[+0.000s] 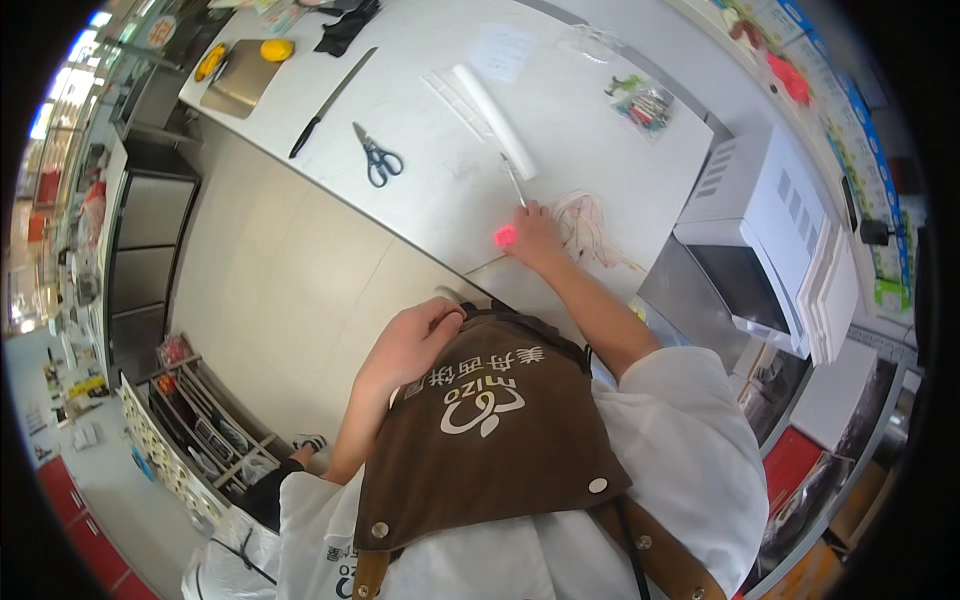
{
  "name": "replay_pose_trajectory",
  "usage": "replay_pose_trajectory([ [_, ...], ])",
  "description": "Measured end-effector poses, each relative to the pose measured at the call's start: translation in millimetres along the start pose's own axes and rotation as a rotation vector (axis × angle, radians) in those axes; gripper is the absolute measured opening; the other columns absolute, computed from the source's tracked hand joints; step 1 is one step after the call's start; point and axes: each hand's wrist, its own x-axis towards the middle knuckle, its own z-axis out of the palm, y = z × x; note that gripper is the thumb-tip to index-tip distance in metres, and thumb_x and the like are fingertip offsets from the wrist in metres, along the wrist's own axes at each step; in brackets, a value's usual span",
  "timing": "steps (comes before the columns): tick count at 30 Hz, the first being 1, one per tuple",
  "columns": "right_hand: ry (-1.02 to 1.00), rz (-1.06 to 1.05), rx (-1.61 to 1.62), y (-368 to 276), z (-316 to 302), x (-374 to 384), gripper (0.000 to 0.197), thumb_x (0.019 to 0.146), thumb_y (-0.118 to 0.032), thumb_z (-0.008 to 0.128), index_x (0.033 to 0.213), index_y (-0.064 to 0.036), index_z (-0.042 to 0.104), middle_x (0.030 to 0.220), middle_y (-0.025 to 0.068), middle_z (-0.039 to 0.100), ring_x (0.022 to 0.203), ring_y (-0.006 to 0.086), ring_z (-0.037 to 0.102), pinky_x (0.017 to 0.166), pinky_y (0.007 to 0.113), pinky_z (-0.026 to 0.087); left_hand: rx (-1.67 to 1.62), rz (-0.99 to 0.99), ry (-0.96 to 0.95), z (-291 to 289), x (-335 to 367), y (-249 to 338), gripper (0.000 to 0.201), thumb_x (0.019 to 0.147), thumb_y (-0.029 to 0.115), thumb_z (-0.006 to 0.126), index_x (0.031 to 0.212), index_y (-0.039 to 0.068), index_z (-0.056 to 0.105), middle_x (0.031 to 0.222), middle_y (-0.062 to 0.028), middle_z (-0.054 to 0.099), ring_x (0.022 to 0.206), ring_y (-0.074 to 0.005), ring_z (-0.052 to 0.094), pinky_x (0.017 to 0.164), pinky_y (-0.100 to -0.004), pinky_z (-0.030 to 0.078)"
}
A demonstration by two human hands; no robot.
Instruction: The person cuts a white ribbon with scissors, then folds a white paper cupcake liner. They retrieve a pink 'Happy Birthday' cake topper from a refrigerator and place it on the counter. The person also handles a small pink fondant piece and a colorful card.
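Observation:
My right hand point(537, 240) is on the white table with its fingers curled. A small bright pink piece point(505, 236) shows at its thumb and fingertips, and my hand seems closed on it. A thin pale stick-like tool point(515, 182) runs away from the fingertips; whether they touch it is unclear. Beside that hand lies a loose tangle of pale cord point(585, 228). My left hand point(418, 335) is held low in front of the brown apron point(440, 500), near the table's edge. Its fingers are closed, and what they hold, if anything, is hidden.
On the table point(420, 220) lie dark-handled scissors point(378, 162), a long knife point(335, 100), a white roll point(495, 120) and a clear bag of small items point(642, 107). Yellow fruit point(277, 50) sits by a tray at far left. A white microwave point(755, 240) stands right.

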Motion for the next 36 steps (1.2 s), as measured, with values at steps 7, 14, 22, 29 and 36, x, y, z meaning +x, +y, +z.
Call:
replay_pose_trajectory([
  [7,-0.340,-0.086,0.097,4.5,-0.9,26.8,0.036,0.085,-0.019,0.067,0.115,-0.0037,0.054,0.114,0.0168,0.060,0.108,0.0357,0.060,0.089,0.045,0.051,-0.205,0.051,0.000,-13.7,-4.3,-13.2,0.025,0.099,0.021,0.055,0.110,0.000,0.065,0.089,-0.0095,0.068,0.082,-0.0176,0.063,0.077,-0.0316,0.049],
  [14,-0.018,-0.110,-0.008,-29.8,0.2,-0.8,0.040,0.083,-0.028,0.068,0.111,-0.0019,0.057,0.105,0.0209,0.066,0.100,0.0348,0.065,0.087,0.046,0.051,-0.219,0.079,0.071,-20.2,9.1,-21.6,0.026,0.099,0.021,0.055,0.113,0.001,0.064,0.090,-0.0045,0.068,0.084,-0.0112,0.061,0.076,-0.0274,0.049],
  [22,-0.445,-0.351,0.481,-20.0,5.7,-1.8,0.030,0.092,-0.026,0.060,0.110,-0.0014,0.057,0.091,0.0156,0.067,0.079,0.0269,0.065,0.073,0.040,0.052,-0.151,0.068,0.124,-12.1,22.1,-27.0,0.036,0.098,0.028,0.057,0.123,0.001,0.058,0.095,-0.0121,0.069,0.087,-0.0219,0.065,0.079,-0.0342,0.051],
  [29,-0.293,-0.472,1.046,-105.3,-112.3,-44.8,0.023,0.097,-0.018,0.057,0.113,-0.0014,0.054,0.089,0.0082,0.060,0.081,0.0129,0.056,0.074,0.030,0.048,0.024,0.067,0.504,-16.4,28.7,-37.2,0.036,0.095,0.036,0.064,0.095,0.001,0.060,0.076,-0.0162,0.064,0.068,-0.0270,0.061,0.063,-0.0385,0.048],
  [36,-0.162,-0.577,0.965,-120.3,-164.9,-61.3,0.022,0.096,-0.012,0.050,0.114,-0.0006,0.052,0.088,0.0172,0.060,0.083,0.0260,0.062,0.076,0.035,0.049,0.229,0.308,0.727,-39.4,3.4,-15.5,0.029,0.087,0.036,0.072,0.077,0.009,0.067,0.064,-0.0117,0.062,0.058,-0.0320,0.060,0.054,-0.0390,0.046],
])
